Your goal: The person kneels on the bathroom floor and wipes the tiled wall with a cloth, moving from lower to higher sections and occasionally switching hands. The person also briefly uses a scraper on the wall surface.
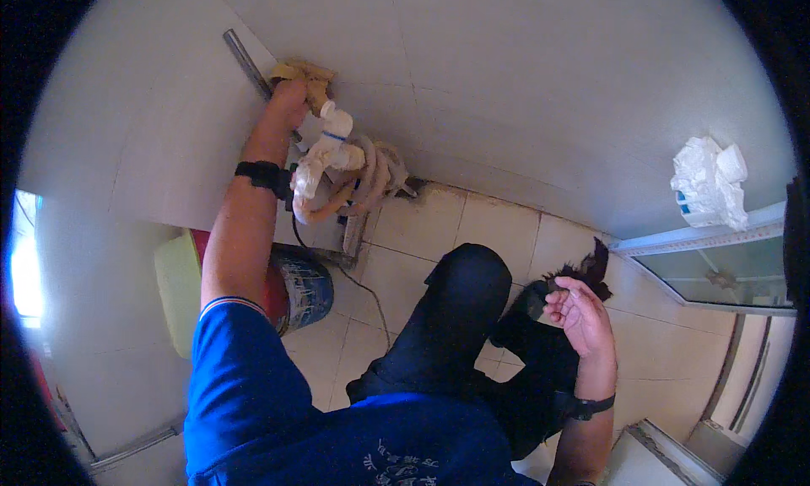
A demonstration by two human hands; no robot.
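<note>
My left hand [291, 100] reaches up to the wall and touches a ragged yellowish-brown piece [316, 74]; its fingertips are hidden there. Just below that hand sits a white plastic pipe elbow [336, 119]. Under the elbow, a pale corrugated hose [384, 178] hangs in loops around a whitish wrapped fitting [310, 175]. A metal tube [245, 60] slants along the wall beside my left wrist. My right hand [580, 315] is raised near my knee, palm up, its fingers loosely bent and apart, with nothing in it.
Left of my legs stand a dark, stained bucket [305, 292] and a yellow-green container [175, 292]. A thin cable [371, 294] runs over the tiled floor. A dark, shaggy thing [597, 265] lies beyond my right hand. White crumpled plastic [709, 186] sits above a framed glass panel [717, 271].
</note>
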